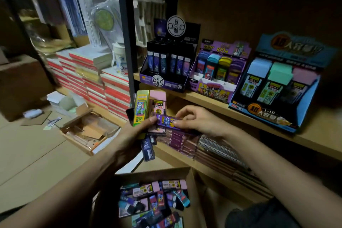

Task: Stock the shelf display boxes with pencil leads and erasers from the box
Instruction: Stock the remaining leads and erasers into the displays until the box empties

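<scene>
My left hand (132,135) grips a bundle of lead cases: a yellow-green one (141,107), a pink one (157,105) and a dark blue one (148,151) hanging below. My right hand (194,120) pinches a purple lead case (166,121) lying across that bundle. Below, a cardboard box (192,190) holds several loose packs of leads and erasers (153,201). On the shelf stand three display boxes: a black one (166,83) with dark tubes, a purple one (212,89) with coloured cases, and a blue one (277,109) with pastel-capped cases.
The wooden shelf board (240,114) runs right of a black upright post (127,42). Spiral notebooks (218,146) lie on the lower shelf. Stacked red-edged books (88,76) and an open carton of scraps (87,131) sit on the floor at left.
</scene>
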The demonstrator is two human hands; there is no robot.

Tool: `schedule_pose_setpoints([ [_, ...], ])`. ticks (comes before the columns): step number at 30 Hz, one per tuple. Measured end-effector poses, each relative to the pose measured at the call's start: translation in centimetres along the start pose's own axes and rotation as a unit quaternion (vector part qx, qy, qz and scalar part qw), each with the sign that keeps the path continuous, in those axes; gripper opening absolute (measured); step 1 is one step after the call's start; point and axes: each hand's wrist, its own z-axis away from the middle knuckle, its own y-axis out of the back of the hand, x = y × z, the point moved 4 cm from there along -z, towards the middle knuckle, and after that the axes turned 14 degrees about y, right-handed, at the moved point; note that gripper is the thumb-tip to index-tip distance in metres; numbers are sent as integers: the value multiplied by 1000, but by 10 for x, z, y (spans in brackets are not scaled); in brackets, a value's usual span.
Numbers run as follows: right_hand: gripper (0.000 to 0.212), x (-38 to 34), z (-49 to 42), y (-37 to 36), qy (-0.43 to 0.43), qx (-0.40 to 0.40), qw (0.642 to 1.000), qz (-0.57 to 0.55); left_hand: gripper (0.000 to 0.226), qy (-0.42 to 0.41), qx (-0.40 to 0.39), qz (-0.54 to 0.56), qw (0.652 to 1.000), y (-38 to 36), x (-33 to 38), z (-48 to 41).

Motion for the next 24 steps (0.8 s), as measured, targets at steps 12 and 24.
schedule_pose_setpoints([
  [12, 12, -21, -8, 83, 79, 352, 914, -187, 56, -17, -3, -4, 1000, -17, 40, -40],
  [24, 14, -84, 0, 175, 144, 377, 798, 447, 52, -38, -2, -4, 999, -4, 38, -60],
])
